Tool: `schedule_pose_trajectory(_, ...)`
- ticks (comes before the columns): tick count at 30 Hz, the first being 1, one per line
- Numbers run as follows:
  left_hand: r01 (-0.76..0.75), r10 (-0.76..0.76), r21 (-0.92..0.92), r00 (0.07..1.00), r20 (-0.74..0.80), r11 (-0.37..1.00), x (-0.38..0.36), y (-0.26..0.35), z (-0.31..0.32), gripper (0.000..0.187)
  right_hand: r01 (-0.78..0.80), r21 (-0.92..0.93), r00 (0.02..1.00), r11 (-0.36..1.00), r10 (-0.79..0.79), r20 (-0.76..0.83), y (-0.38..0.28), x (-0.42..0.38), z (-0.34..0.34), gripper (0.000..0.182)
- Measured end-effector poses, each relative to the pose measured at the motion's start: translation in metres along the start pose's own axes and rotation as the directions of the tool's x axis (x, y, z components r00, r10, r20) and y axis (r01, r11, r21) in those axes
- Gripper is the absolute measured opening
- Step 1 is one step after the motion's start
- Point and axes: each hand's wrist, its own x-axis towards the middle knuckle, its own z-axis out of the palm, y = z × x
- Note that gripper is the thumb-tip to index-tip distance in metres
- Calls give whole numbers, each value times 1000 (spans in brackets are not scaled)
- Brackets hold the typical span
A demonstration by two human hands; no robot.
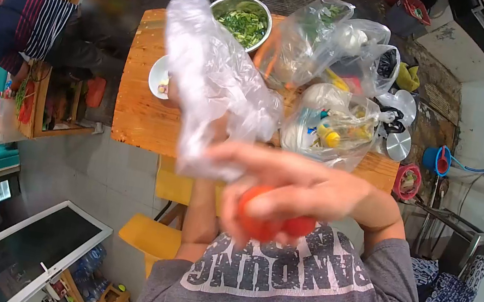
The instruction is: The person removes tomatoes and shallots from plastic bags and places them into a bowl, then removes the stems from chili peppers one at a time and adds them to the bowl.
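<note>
My right hand (312, 191), blurred by motion, is closed around red tomatoes (260, 217) in front of my chest. Its fingertips overlap the lower edge of a crumpled clear plastic bag (217, 70) raised over the table. My left forearm (200, 214) reaches up beneath this bag, and my left hand (218, 129) shows only faintly through the plastic, seeming to grip it. Left of the bag, partly covered, is a small white bowl (156, 78) with pale pieces inside. Behind the bag stands a metal bowl (263, 39) of chopped green vegetables.
Filled plastic bags (329, 124) crowd the right side of the wooden table (139, 114). A yellow stool (147, 237) stands below its front edge. Another person (39, 21) bends over a wooden stand at the left. A blue bucket (433, 158) is at the right.
</note>
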Motion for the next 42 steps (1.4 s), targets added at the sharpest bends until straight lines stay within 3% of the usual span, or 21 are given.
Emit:
schedule_pose_trajectory(2, 94, -96, 25, 993, 69, 995, 2, -13, -18, 83, 35, -132, 929, 991, -81, -360, -27, -18, -8, 61)
schedule_pose_trajectory(4, 217, -227, 74, 960, 162, 973, 1, -19, -43, 72, 336, 6, 860, 942, -304, -409, -21, -24, -62, 60)
schedule_pose_trajectory(5, 271, -287, 105, 936, 203, 957, 2, -20, -56, 67, 391, 8, 771, 920, -323, -549, -19, -23, -72, 58)
schedule_pose_trajectory(7, 405, -407, 58, 884, 231, 912, 10, -14, -67, 51, 345, -109, 684, 932, -330, -650, -10, -19, -85, 53)
schedule_pose_trajectory(9, 457, -443, -34, 875, 195, 889, 16, -21, -74, 39, 247, -238, 674, 939, -343, -654, -2, -10, -89, 51)
schedule_pose_trajectory(12, 732, -642, -201, 673, 368, 651, 30, -15, -90, 30, 154, -318, 668, 935, -336, -664, 7, -6, -93, 53)
schedule_pose_trajectory(15, 773, -666, -187, 622, 412, 606, 32, -12, -95, 37, 110, -357, 662, 927, -336, -669, 10, -6, -91, 54)
schedule_pose_trajectory(28, 763, -691, -110, 628, 358, 637, 22, -5, -90, 36, 13, -424, 645, 906, -332, -688, 35, -8, -99, 54)
schedule_pose_trajectory(32, 782, -721, -118, 613, 323, 612, 18, -3, -94, 33, -29, -453, 539, 891, -368, -758, 65, -9, -92, 58)
schedule_pose_trajectory(35, 792, -740, -124, 605, 293, 598, 14, -1, -96, 32, -176, -186, 724, 967, -1, -690, 84, -33, -85, 50)
schedule_pose_trajectory(38, 796, -746, -93, 595, 298, 598, 10, -1, -98, 31, -193, 15, 860, 981, 176, -479, 125, -44, -89, 43)
schedule_pose_trajectory(41, 776, -740, -64, 620, 260, 628, 6, -8, -104, 31, -78, -30, 946, 997, 64, -318, 153, -49, -92, 45)
schedule_pose_trajectory(42, 766, -736, -56, 633, 242, 640, 5, -9, -107, 31, -35, -18, 951, 999, 27, -308, 158, -48, -94, 54)
